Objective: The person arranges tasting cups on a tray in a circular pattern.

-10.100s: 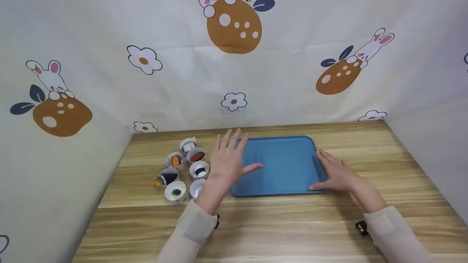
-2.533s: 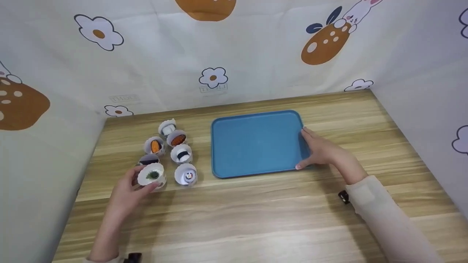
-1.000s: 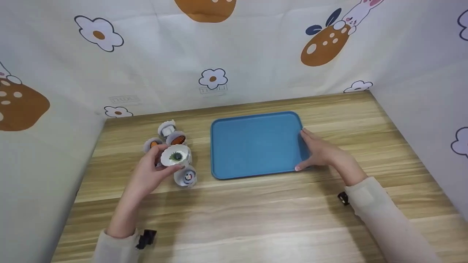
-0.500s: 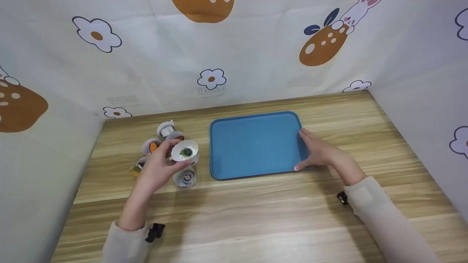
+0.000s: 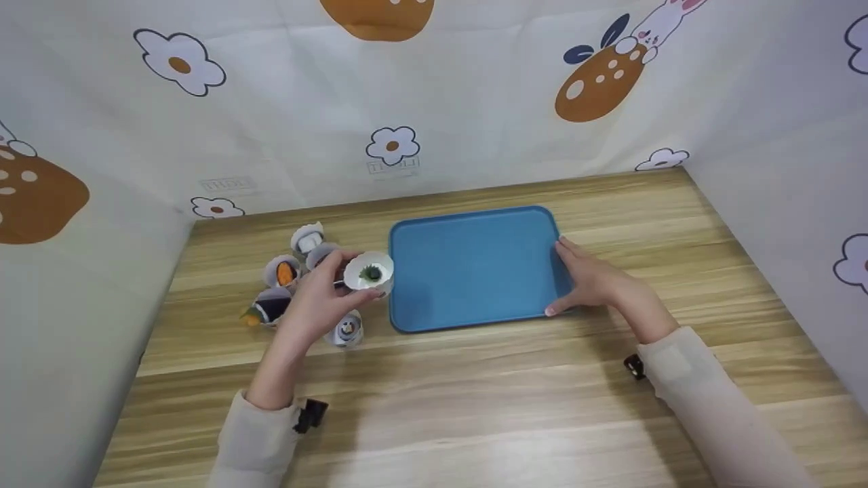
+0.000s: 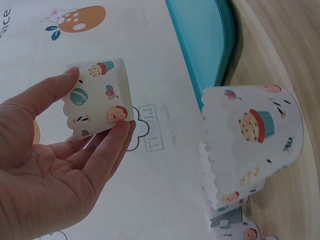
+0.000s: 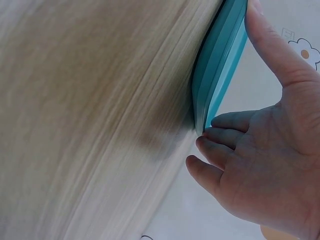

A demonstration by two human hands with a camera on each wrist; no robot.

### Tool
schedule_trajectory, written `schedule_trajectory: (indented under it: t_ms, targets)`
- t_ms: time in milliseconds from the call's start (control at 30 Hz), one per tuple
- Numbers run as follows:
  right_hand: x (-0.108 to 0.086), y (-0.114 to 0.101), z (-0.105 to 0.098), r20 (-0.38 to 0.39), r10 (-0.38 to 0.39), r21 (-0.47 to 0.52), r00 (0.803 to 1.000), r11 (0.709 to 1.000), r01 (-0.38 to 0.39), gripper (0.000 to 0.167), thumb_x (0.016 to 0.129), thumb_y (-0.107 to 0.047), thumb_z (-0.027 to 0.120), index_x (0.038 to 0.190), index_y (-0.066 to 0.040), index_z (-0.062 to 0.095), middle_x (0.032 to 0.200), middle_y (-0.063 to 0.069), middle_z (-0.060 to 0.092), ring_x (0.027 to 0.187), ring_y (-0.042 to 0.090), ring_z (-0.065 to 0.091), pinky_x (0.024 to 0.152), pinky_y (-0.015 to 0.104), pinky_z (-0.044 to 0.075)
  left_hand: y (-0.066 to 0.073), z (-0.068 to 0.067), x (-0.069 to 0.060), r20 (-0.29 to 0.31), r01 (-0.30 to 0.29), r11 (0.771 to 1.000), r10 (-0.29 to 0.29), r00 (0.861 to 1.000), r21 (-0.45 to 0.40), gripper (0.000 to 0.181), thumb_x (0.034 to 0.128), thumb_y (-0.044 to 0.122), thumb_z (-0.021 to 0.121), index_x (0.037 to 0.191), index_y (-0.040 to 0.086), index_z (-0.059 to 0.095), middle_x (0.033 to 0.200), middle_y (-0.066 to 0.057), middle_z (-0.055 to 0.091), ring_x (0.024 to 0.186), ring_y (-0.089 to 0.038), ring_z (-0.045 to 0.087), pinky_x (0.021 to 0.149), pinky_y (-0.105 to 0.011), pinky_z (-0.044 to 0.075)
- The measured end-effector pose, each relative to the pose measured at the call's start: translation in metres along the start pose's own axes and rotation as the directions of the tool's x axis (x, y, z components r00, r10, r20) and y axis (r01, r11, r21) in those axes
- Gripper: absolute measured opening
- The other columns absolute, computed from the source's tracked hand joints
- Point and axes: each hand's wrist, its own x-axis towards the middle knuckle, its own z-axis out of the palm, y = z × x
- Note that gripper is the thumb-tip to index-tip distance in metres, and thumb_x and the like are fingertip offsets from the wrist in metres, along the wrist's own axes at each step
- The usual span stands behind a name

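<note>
With the middle of the blue tray [image 5: 475, 264] as the clock's centre and twelve towards the patterned curtain [image 5: 291, 102], the left hand [image 5: 313, 303] was at nine, pinching a white paper cup [image 5: 382, 263] between thumb and fingers. That cup was raised off the wooden table [image 5: 475, 400], its right side just meeting or overlapping the tray's left rim in the head view, and a green leaf-like piece [image 5: 371, 273] with a dark middle lay inside. At three the right hand [image 5: 600, 276] was spread, the thumb against the tray near four and the fingertips at the rim between two and three. Farther out, a cup with an orange piece [image 5: 270, 271] stood at nine; a cup with a white piece [image 5: 298, 238] and a partly hidden cup [image 5: 316, 255] stood just past nine, a cup with a dark piece [image 5: 274, 293] just short of it, and a cup with a round roll [image 5: 359, 330] near eight.
</note>
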Motion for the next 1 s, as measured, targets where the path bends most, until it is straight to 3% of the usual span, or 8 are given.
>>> schedule_trajectory:
  t_ms: [467, 767, 1000]
  targets:
    - [0.0, 0.0, 0.0, 0.01, 0.021, -0.001, 1.0, 1.0, -0.021, 0.13, 0.071, -0.05, 0.086, 0.156, 0.008, 0.007, 0.165, 0.029, 0.001, 0.152, 0.047, 0.008, 0.122, 0.058, 0.016, 0.008, 0.021, 0.017, 0.009, -0.017, 0.998, 0.018, 1.0, -0.058, 0.061, 0.0841, 0.012, 0.079, 0.137, -0.001, 0.052, 0.132, -0.02, 0.06, 0.124, -0.031, 0.057, 0.103, -0.044, 0.052]
    - [0.0, 0.0, 0.0, 0.012, 0.026, -0.003, 1.0, 1.0, -0.026, 0.13, 0.071, -0.05, 0.087, 0.156, 0.009, 0.007, 0.164, 0.03, 0.0, 0.151, 0.048, 0.008, 0.122, 0.058, 0.016, 0.022, 0.034, 0.029, 0.056, -0.001, 0.995, 0.006, 0.998, -0.095, 0.061, 0.0843, 0.012, 0.079, 0.137, 0.002, 0.051, 0.133, -0.017, 0.059, 0.126, -0.029, 0.056, 0.104, -0.043, 0.051]
    - [0.001, 0.001, 0.0, 0.018, 0.014, 0.003, 1.0, 1.0, -0.014, 0.131, 0.071, -0.05, 0.087, 0.155, 0.009, 0.006, 0.164, 0.03, 0.0, 0.151, 0.048, 0.007, 0.122, 0.059, 0.016, 0.03, 0.043, 0.038, 0.088, -0.017, 0.998, 0.023, 0.996, -0.062, 0.062, 0.0855, 0.016, 0.079, 0.139, 0.005, 0.049, 0.137, -0.016, 0.058, 0.126, -0.028, 0.055, 0.107, -0.046, 0.048]
